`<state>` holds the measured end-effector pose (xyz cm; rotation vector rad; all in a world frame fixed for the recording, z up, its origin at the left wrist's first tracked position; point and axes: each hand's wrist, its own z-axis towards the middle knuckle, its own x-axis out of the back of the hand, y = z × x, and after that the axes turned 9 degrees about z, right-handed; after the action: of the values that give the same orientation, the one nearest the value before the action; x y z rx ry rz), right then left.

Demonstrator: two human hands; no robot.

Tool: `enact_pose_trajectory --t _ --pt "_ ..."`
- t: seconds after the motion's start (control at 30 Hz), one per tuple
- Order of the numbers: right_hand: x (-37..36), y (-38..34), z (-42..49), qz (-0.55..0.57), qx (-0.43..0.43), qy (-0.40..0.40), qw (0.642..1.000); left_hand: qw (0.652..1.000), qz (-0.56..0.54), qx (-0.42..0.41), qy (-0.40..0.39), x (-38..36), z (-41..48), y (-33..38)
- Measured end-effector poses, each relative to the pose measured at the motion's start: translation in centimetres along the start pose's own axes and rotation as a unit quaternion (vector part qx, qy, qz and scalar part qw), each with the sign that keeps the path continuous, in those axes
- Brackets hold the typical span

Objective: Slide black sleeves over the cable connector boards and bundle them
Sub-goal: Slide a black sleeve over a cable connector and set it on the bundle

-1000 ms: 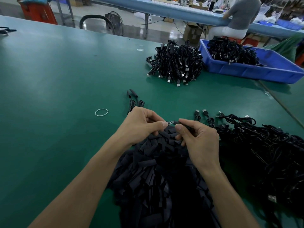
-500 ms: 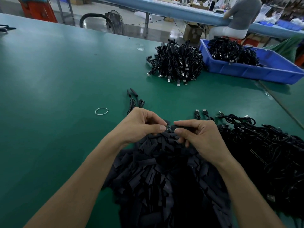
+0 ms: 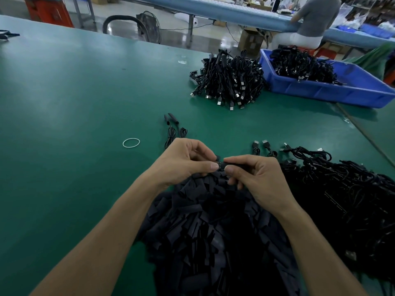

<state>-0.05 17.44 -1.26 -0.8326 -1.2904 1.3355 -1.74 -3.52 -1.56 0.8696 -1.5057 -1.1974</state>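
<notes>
My left hand (image 3: pixel 183 161) and my right hand (image 3: pixel 254 178) meet above a heap of flat black sleeves (image 3: pixel 213 231) on the green table (image 3: pixel 74 114). Between the fingertips sits a small connector board (image 3: pixel 219 165), pinched by my left thumb and forefinger. My right hand pinches a black sleeve (image 3: pixel 232 164) against the board's end. Only a sliver of the board shows. Two sleeved cables (image 3: pixel 173 129) lie just beyond my left hand. A tangle of unsleeved black cables (image 3: pixel 342 199) lies at the right.
A white rubber band (image 3: pixel 131 143) lies left of my hands. Farther back is a pile of bundled USB cables (image 3: pixel 228 80), and beside it a blue bin (image 3: pixel 333 90) holding more cables. A person sits at another bench (image 3: pixel 213 9) beyond.
The sleeve in my right hand has moved left onto the board, so less of the board shows between my fingertips. Both hands stay in the same spot over the heap.
</notes>
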Motion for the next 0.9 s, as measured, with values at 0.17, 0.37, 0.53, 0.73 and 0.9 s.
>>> enact_pose_trajectory --t 0.17,0.37,0.53,0.73,0.9 --pt "-0.19 0.06 -0.37 -0.017 0.012 0.008 1.000 1.000 0.020 -0.005 0.008 -0.25 0.20 -0.37" --pt "-0.20 0.37 -0.50 -0.023 0.026 0.051 0.998 0.995 0.100 -0.008 0.019 -0.28 0.24 -0.76" --pt "-0.18 0.43 -0.67 -0.001 0.019 0.044 0.999 0.995 0.099 -0.015 0.003 -0.27 0.29 -0.60" --pt "-0.42 0.44 -0.74 0.015 0.017 0.033 0.999 0.997 0.075 -0.008 -0.005 -0.19 0.35 -0.79" --pt "-0.68 0.82 -0.81 0.007 0.042 0.053 0.998 0.999 0.032 0.006 -0.022 -0.31 0.31 -0.81"
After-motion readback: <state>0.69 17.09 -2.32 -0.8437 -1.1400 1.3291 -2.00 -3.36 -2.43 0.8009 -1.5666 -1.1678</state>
